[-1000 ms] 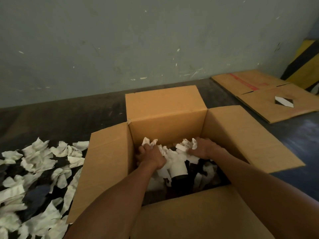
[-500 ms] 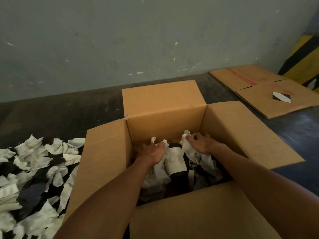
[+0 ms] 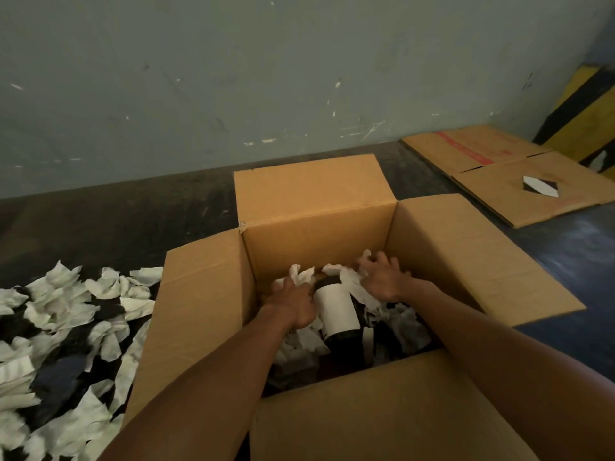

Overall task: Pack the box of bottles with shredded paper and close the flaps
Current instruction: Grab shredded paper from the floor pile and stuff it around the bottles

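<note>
Both hands, the left hand (image 3: 294,302) and right hand (image 3: 382,277), pressed spread fingers onto white shredded paper (image 3: 352,282) around a dark, white-labelled bottle (image 3: 336,314) inside the open-flapped box (image 3: 316,207) at frame centre

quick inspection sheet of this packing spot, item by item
surface: dark floor, scuffed.
job's things: open cardboard box, all four flaps up or out; dark bottle with a white label lies inside; shredded paper around it, not covering it.
clutter: loose paper pile on the floor left of the box; flattened cardboard at the far right.
grippers: left hand in the box, pressing paper beside the bottle; right hand spread, fingers on paper near the far wall of the box.
cables: nothing seen.
surroundings: grey-green wall, marked; yellow and black post in the right corner.
</note>
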The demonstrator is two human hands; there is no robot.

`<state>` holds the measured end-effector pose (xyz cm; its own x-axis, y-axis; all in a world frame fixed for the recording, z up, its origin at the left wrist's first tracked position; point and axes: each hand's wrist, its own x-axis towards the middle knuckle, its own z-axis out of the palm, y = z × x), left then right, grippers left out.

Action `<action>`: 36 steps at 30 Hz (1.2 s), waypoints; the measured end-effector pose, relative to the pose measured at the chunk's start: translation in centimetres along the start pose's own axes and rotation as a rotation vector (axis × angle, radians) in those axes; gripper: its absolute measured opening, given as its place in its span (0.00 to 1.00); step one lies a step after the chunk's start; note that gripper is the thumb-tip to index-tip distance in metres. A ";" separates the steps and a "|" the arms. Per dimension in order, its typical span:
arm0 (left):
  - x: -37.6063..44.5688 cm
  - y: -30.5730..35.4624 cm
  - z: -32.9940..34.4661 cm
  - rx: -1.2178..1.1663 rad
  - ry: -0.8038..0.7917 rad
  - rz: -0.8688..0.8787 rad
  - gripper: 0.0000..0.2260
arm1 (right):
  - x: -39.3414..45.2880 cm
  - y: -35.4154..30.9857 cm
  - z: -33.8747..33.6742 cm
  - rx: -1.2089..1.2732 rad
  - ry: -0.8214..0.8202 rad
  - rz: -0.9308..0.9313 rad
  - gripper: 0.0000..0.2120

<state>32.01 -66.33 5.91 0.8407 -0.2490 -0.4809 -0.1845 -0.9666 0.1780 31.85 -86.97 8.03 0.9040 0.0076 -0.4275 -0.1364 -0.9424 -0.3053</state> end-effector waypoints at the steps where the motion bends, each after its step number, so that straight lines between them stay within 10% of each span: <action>1: 0.2 -0.2 0.6 0.026 -0.050 -0.022 0.25 | 0.5 0.3 0.7 -0.075 -0.081 0.000 0.23; 6: 1.0 -0.6 2.2 0.105 -0.180 -0.093 0.30 | 1.3 1.6 1.4 -0.274 -0.149 0.080 0.27; 12: -0.3 -0.7 -1.2 0.027 0.043 0.005 0.26 | -0.8 0.6 -1.5 -0.318 0.010 0.032 0.27; 17: -0.7 -0.8 0.5 -0.092 -0.419 -0.143 0.20 | -2.4 0.4 0.3 -0.526 -0.579 0.044 0.21; 24: -1.3 -0.7 0.2 -0.253 -0.557 -0.209 0.21 | -3.9 -0.7 -1.6 -0.371 -0.401 0.048 0.19; 29: -3.1 0.0 1.0 -0.243 -0.609 -0.155 0.20 | -4.8 -0.6 0.8 -0.471 -0.572 0.037 0.21; 36: -4.6 -0.2 -2.3 -0.279 -0.084 0.020 0.18 | -5.7 -2.1 -2.4 -0.158 0.009 0.125 0.22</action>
<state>29.37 -64.81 10.03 0.7913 -0.2832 -0.5419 -0.0438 -0.9103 0.4117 27.95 -85.84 13.17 0.8876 -0.1150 -0.4459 -0.1832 -0.9766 -0.1130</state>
